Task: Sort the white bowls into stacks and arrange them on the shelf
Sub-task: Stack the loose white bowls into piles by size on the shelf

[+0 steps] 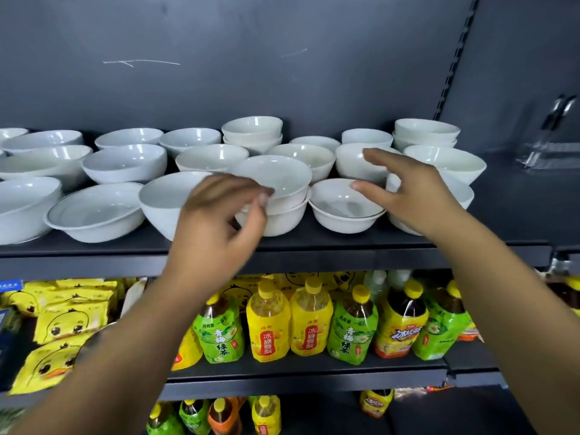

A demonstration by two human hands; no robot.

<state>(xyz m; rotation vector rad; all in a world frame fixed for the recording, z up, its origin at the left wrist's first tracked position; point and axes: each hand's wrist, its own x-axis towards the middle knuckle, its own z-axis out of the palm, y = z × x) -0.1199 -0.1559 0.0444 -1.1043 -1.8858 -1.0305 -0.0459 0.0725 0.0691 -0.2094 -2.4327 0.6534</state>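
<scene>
White bowls (125,163); dark grey shelf (314,243); yellow and green bottles (268,328)

Even, fairly bright light falls from above and in front, leaving small white glints on the inner walls of the glossy white ceramic bowls (125,163) and only soft shadows beneath them on the dark grey metal shelf (314,246). The left hand (216,221) is heavily blurred and the right hand (408,193) less so. The yellow-capped plastic drink bottles (268,328) look sharp and saturated. Wide-angle distortion bends the shelf edge and tilts the slotted black upright rail (455,58). The clear plastic holder (549,146) is smeared.
</scene>
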